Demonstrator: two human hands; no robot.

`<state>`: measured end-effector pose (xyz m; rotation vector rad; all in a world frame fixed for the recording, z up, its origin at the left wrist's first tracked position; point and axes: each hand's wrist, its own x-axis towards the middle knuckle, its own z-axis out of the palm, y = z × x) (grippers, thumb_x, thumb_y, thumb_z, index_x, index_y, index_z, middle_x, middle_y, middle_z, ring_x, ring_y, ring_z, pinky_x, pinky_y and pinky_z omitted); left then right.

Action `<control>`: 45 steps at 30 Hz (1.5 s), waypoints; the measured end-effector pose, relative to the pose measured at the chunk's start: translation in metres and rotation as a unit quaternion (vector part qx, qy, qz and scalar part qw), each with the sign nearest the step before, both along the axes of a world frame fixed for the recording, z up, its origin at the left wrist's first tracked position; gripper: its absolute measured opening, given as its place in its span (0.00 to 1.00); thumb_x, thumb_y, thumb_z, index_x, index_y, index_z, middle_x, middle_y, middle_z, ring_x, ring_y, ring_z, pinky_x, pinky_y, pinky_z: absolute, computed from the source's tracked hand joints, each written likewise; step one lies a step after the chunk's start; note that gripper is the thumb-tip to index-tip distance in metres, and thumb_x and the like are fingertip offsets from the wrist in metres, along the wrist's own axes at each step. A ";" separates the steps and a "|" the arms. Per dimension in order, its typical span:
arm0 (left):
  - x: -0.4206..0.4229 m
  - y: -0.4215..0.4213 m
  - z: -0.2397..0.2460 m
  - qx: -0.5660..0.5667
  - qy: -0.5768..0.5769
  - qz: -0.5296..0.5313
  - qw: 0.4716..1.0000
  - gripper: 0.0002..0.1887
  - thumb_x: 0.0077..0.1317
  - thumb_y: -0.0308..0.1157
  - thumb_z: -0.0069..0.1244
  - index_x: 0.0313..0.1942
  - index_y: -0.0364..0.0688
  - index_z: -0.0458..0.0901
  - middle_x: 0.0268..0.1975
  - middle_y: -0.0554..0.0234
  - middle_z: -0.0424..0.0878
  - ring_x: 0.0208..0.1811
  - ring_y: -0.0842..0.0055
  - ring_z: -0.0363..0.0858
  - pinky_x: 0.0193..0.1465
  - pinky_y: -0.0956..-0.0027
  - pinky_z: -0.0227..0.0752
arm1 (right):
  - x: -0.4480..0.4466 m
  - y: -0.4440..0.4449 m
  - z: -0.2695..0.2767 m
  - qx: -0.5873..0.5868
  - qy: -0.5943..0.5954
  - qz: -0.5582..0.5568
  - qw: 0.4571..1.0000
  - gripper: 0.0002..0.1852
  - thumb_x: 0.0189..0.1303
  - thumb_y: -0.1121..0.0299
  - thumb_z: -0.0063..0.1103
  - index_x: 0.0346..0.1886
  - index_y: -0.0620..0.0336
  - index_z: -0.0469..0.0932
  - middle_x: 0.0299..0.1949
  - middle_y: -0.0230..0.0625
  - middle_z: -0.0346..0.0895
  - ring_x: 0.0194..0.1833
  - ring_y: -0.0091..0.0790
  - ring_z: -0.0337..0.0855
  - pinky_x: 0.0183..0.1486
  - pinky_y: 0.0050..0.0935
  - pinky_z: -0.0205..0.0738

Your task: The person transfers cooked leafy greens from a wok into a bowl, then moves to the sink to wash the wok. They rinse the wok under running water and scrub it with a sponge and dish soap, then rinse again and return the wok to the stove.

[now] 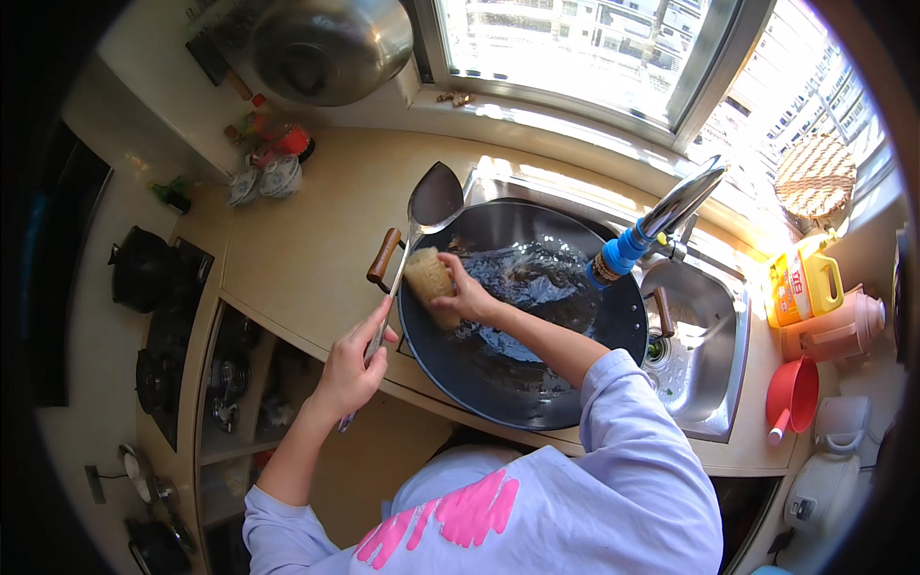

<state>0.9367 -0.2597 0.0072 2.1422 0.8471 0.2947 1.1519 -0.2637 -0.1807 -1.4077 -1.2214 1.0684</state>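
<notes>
A large dark wok [611,359] with wooden side handles rests over the steel sink, rippling water inside it. My left hand [357,357] grips the long metal handle of a wok spatula [436,195], whose blade points up and away, near the wok's left rim. In my right hand [467,289] is a tan loofah-like scrubber [428,277], held at the left inner wall of the wok, close to the spatula's handle. A chrome faucet [683,198] with a blue fitting reaches over the wok's right side.
The right sink basin [708,366] shows bits of green by its drain. Beyond it stand a yellow jug [801,284], a pink pitcher [837,323] and a red dipper [792,392]. Patterned bowls [280,176] sit at the counter's back left. A black pot [140,269] stands at far left.
</notes>
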 end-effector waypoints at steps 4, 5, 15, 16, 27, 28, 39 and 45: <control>0.013 0.004 -0.012 -0.017 -0.044 -0.024 0.999 0.31 0.55 0.17 0.40 0.63 0.38 0.61 0.35 0.67 0.76 0.27 0.87 0.66 0.35 0.81 0.65 | 0.013 -0.085 0.045 -0.090 0.085 0.299 0.946 0.42 0.47 0.73 0.66 0.64 0.49 0.50 0.54 0.45 0.65 0.53 0.35 0.66 0.56 0.34 0.63; 0.016 0.005 -0.014 -0.025 -0.036 -0.027 0.999 0.31 0.55 0.17 0.40 0.63 0.39 0.61 0.34 0.65 0.76 0.28 0.84 0.69 0.35 0.79 0.66 | 0.027 -0.106 0.052 -0.104 0.135 0.379 0.910 0.43 0.45 0.75 0.65 0.63 0.48 0.50 0.52 0.44 0.67 0.53 0.35 0.66 0.56 0.35 0.62; 0.030 0.001 -0.025 -0.007 -0.027 -0.062 0.998 0.31 0.56 0.17 0.40 0.63 0.38 0.62 0.33 0.67 0.76 0.27 0.87 0.67 0.33 0.80 0.65 | 0.186 -0.156 0.034 -0.337 -0.621 0.096 0.701 0.32 0.44 0.70 0.64 0.57 0.39 0.65 0.50 0.39 0.71 0.46 0.46 0.79 0.44 0.43 0.75; 0.028 0.000 -0.024 -0.011 -0.021 -0.063 0.998 0.31 0.56 0.17 0.40 0.63 0.38 0.62 0.33 0.67 0.76 0.27 0.87 0.67 0.33 0.80 0.65 | 0.191 -0.151 0.032 -0.338 -0.557 0.033 0.758 0.32 0.45 0.70 0.63 0.57 0.41 0.65 0.50 0.40 0.71 0.47 0.47 0.78 0.45 0.42 0.74; 0.032 0.002 -0.044 -0.357 -0.014 -0.016 0.934 0.22 0.59 0.19 0.42 0.56 0.34 0.68 0.37 0.60 0.78 0.27 0.86 0.72 0.31 0.81 0.68 | 0.162 -0.179 0.046 -0.257 -0.542 -0.034 0.799 0.39 0.40 0.67 0.66 0.59 0.49 0.57 0.45 0.51 0.72 0.45 0.49 0.76 0.46 0.40 0.71; 0.035 0.004 -0.046 -0.384 -0.009 -0.005 0.923 0.21 0.60 0.20 0.43 0.55 0.33 0.69 0.37 0.58 0.79 0.27 0.85 0.74 0.31 0.80 0.71 | 0.162 -0.183 0.048 -0.233 -0.444 -0.097 0.860 0.39 0.40 0.66 0.66 0.59 0.50 0.58 0.46 0.52 0.72 0.46 0.51 0.76 0.48 0.41 0.71; 0.062 0.021 -0.058 -0.608 -0.033 0.068 0.790 0.18 0.63 0.24 0.42 0.54 0.31 0.69 0.39 0.50 0.80 0.29 0.76 0.80 0.35 0.73 0.78 | 0.153 -0.233 0.066 -0.169 -0.278 -0.266 0.907 0.40 0.37 0.65 0.67 0.58 0.55 0.60 0.39 0.53 0.74 0.41 0.52 0.78 0.45 0.42 0.73; 0.065 0.018 -0.058 -0.618 -0.044 0.055 0.783 0.18 0.65 0.28 0.43 0.54 0.32 0.69 0.40 0.49 0.79 0.32 0.75 0.80 0.37 0.72 0.78 | 0.235 -0.320 0.078 0.078 0.214 -0.436 0.871 0.33 0.46 0.69 0.63 0.59 0.55 0.63 0.41 0.41 0.75 0.43 0.36 0.78 0.46 0.30 0.74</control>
